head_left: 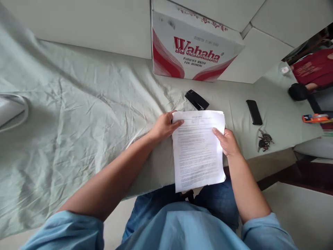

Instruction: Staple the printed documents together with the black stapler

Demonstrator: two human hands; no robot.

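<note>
The left hand [165,125] and right hand [229,142] are gripping 1 paper stack [199,152], seemingly gathered already; the black stapler [197,99] is lying untouched just beyond.

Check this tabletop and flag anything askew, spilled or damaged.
Nothing looks spilled. The pale green cloth is creased rather than smooth. The stack of white printed paper sheets, held by the left hand and right hand, has uneven edges at its lower right, so it looks imperfectly squared.
</note>
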